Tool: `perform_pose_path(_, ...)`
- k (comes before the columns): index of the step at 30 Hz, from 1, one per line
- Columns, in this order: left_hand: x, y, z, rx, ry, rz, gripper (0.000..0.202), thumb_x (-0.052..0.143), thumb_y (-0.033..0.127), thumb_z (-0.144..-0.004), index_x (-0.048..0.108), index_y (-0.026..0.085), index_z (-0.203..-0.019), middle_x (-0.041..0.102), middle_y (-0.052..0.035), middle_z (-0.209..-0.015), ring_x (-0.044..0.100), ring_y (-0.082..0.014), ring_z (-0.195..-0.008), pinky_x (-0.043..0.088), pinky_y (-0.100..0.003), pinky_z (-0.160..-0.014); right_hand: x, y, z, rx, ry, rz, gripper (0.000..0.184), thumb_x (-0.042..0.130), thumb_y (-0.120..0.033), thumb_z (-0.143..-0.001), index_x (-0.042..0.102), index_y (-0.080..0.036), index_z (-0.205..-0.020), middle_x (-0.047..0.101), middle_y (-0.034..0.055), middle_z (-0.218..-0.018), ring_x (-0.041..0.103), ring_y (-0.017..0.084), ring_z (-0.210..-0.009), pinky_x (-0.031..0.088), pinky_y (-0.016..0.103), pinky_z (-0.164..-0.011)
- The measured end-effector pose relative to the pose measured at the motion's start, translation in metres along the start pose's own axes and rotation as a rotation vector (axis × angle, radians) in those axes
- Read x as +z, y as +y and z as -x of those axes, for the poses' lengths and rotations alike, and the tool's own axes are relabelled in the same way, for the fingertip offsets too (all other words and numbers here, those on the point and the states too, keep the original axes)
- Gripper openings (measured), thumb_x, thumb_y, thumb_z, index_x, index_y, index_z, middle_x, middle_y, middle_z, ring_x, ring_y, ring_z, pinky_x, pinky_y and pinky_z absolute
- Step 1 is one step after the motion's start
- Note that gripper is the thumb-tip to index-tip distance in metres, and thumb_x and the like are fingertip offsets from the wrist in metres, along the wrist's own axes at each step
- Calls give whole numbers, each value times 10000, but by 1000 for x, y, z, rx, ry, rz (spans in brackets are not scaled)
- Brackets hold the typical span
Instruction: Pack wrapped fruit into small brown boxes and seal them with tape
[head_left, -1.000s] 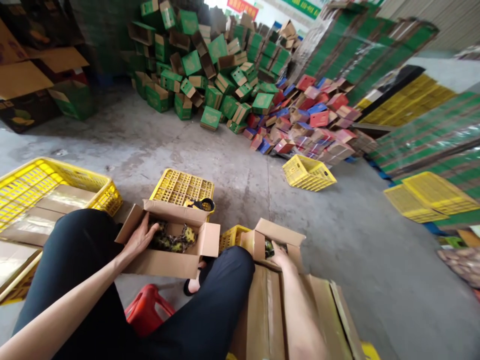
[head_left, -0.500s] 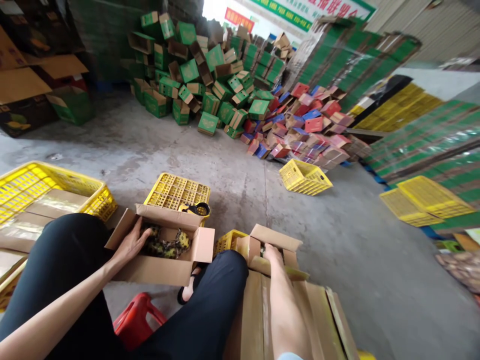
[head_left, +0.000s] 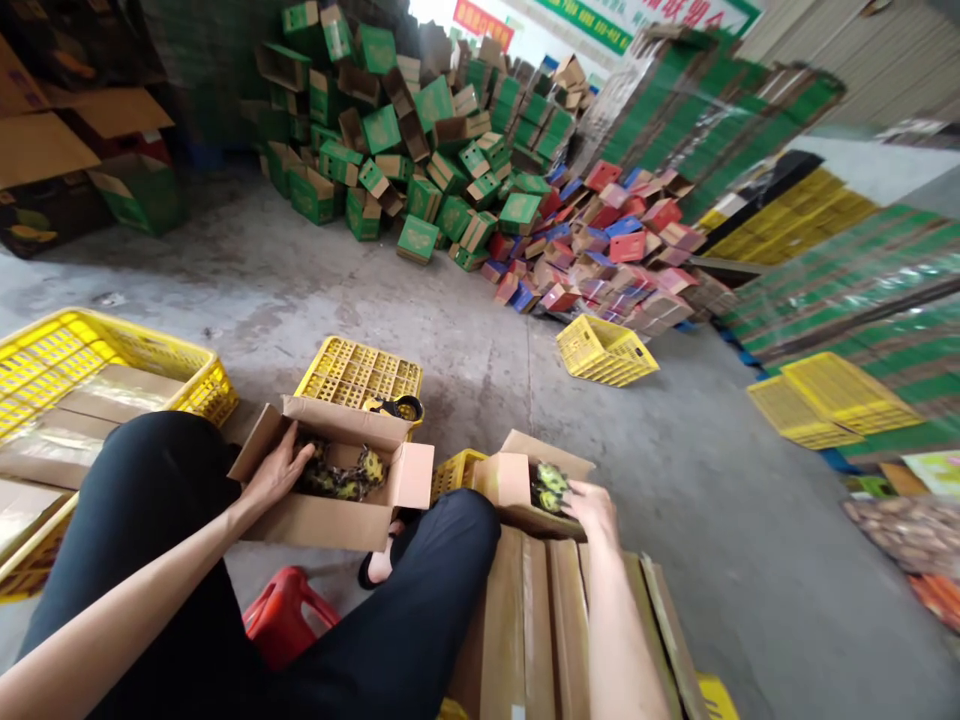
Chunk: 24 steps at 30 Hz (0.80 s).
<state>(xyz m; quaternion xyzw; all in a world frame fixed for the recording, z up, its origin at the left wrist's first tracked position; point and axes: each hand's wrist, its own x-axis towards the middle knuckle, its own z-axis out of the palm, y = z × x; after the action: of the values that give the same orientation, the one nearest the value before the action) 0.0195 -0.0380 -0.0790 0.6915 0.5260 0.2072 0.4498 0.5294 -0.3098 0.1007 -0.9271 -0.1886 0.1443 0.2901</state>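
On my lap an open cardboard box (head_left: 322, 522) holds dark, mottled yellow-green produce (head_left: 369, 470) whose kind I cannot make out. My left hand (head_left: 279, 472) lies over its left end, thumb and fingers apart, fingertips reaching inside by the produce. To the right, a smaller-looking open carton (head_left: 504, 478) contains similar bright green pieces (head_left: 550, 486) with dark patches. At that carton's right end is my right hand (head_left: 592, 508), its fingers bent inward against the green pieces. What lies between those fingers is hidden.
Taped cartons (head_left: 525, 610) stand beside my right knee. A yellow crate (head_left: 214, 375) with cartons is at left; an upturned yellow crate (head_left: 360, 370) bears a tape dispenser (head_left: 397, 407). A red stool (head_left: 289, 615) is below. Piled green boxes (head_left: 420, 238) lie ahead.
My right hand has drawn back from inside the right carton to its right end, uncovering green pieces. My left hand keeps its place at the lap box. The view has shifted slightly.
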Motion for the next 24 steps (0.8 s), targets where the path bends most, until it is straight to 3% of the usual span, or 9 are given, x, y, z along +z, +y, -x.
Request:
perform_pose_path(4,2,-4,-2,30,10,10,915,409,643,-975,217,58,-1652,397,-214,-1636,406,-347,-1513,324,-466,-1248,-16,-47,13,-37,10,-183,435,818,-190,-698,797,-75,-1117,829,134,-968,806,253,-785,697,361,-749)
perform_pose_path(7,3,-7,-4,48,10,38,916,399,648,-975,210,65,-1656,383,-207,-1646,393,-341,-1522,317,-466,-1252,-5,-91,41,-117,-70,-305,495,852,-242,-689,791,-116,-1163,820,120,-1079,803,263,-884,691,365,-796)
perform_pose_path(10,3,-4,-5,24,31,77,878,388,639,-980,253,82,-1645,351,-184,-1667,347,-327,-1547,282,-453,-1271,37,-136,81,-224,-375,-490,540,883,-333,-675,792,-130,-1167,806,125,-1140,792,283,-942,674,396,-830)
perform_pose_path(12,1,1,-5,34,46,118,837,377,623,-993,272,104,-1641,352,-154,-1674,283,-296,-1576,240,-426,-1289,81,-162,110,-243,-584,-508,560,883,-373,-676,791,-144,-1179,810,123,-1121,788,288,-929,669,415,-820)
perform_pose_path(14,-2,8,-6,64,70,156,794,360,611,-1007,299,127,-1634,391,-127,-1660,233,-259,-1594,196,-399,-1303,129,-181,135,-251,-711,-510,566,878,-379,-681,789,-152,-1192,810,121,-1116,783,289,-945,662,429,-844)
perform_pose_path(17,-7,18,-7,11,95,199,755,309,618,-1030,339,148,-1620,380,-113,-1667,228,-256,-1595,178,-397,-1309,189,-194,159,-251,-773,-438,544,834,-344,-720,774,-165,-1230,804,116,-1132,772,280,-981,658,450,-858)
perform_pose_path(19,-9,22,-8,10,105,219,759,281,630,-1038,359,138,-1610,332,-115,-1689,210,-252,-1600,170,-383,-1312,211,-194,162,-307,-759,-326,530,780,-352,-770,753,-195,-1275,794,100,-1172,754,273,-1050,646,456,-892)
perform_pose_path(21,-10,24,-9,14,94,226,780,268,654,-1035,361,132,-1608,315,-118,-1695,205,-247,-1601,167,-371,-1312,214,-188,154,-393,-716,-235,510,734,-378,-806,747,-211,-1287,779,99,-1226,734,273,-1112,625,444,-938)
perform_pose_path(24,-10,22,-10,-27,27,177,831,275,674,-1018,368,82,-1595,347,-169,-1671,267,-275,-1584,206,-396,-1302,187,-170,121,-489,-630,-176,507,659,-417,-855,737,-190,-1301,728,129,-1339,701,295,-1202,607,421,-963)
